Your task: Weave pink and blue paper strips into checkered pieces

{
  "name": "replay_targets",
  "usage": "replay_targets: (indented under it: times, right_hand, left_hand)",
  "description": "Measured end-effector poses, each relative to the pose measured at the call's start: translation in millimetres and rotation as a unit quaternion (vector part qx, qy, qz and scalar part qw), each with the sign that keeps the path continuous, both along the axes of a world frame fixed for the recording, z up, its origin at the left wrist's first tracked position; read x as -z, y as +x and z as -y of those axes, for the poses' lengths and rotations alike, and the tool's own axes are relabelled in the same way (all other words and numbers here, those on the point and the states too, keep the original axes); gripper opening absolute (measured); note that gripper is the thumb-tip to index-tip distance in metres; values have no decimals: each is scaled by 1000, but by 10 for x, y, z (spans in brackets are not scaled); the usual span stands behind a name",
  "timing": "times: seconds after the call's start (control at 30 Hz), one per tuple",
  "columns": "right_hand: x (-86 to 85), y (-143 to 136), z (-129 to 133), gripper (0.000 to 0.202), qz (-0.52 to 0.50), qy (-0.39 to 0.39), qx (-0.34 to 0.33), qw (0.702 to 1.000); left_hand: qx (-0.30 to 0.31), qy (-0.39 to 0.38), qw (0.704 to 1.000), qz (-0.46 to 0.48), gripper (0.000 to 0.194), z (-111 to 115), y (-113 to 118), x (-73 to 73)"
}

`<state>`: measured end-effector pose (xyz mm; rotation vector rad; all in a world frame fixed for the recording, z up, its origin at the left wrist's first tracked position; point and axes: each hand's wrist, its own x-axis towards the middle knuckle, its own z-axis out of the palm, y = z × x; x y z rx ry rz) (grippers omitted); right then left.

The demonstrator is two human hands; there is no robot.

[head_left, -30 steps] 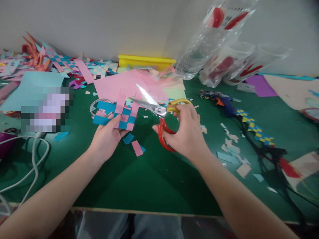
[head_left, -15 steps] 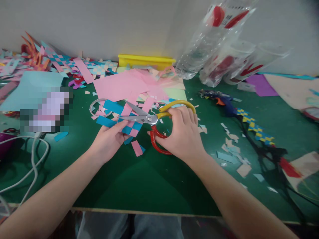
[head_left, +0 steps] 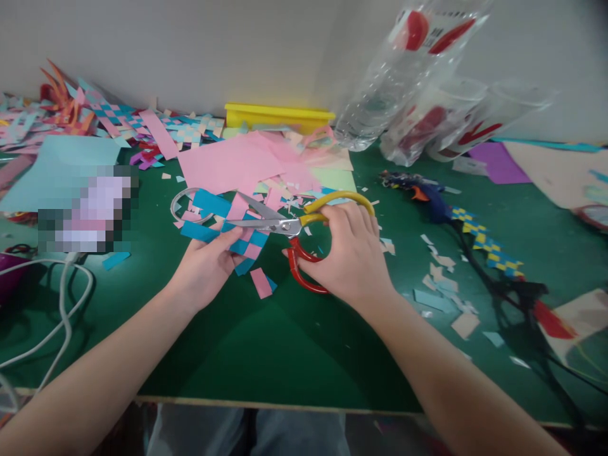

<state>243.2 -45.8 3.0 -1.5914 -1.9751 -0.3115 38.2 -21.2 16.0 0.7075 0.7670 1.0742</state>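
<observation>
Between the thumb and fingers of my left hand (head_left: pixel 206 269) is a piece of woven paper (head_left: pixel 249 239), blue and pink strips crossing in a checker pattern with loose ends at its left. My right hand (head_left: pixel 354 256) grips the scissors (head_left: pixel 287 227), which have one yellow and one red handle loop. Their blades are spread and point left, with a pink strip of the weave lying at them; whether they cut into it I cannot tell. Just below the weave, a small pink paper scrap (head_left: pixel 261 283) lies on the green table (head_left: pixel 285 354).
Pink paper sheets (head_left: pixel 232 161) and a yellow tray (head_left: pixel 280 116) lie behind my hands. A roll of tape (head_left: pixel 183 206) sits left of the weave. Plastic cups (head_left: pixel 451 114) stand at back right, a blue-yellow woven strip (head_left: pixel 489 244) nearer. A white cable (head_left: pixel 66 310) runs at left.
The woven paper has tilted slightly in my left hand, and its lower blue strip end shows more. Both hands and the spread scissors stay in nearly the same place.
</observation>
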Motion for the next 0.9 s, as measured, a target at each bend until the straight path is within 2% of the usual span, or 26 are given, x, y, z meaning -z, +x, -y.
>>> replay_targets:
  times: [0.33,0.67,0.9]
  right_hand:
    - [14,-1,-9,48,17,26,-7,999]
    - [22,17,-5,43,13,47,-23,999]
    - [35,21,-15,39,19,51,-17,998]
  left_hand:
    - [13,-23,1000,13,10,22,16,-7]
    - [21,-36,999,28,1,14,-1,20]
    - [6,-52,998,29,3,6,7,37]
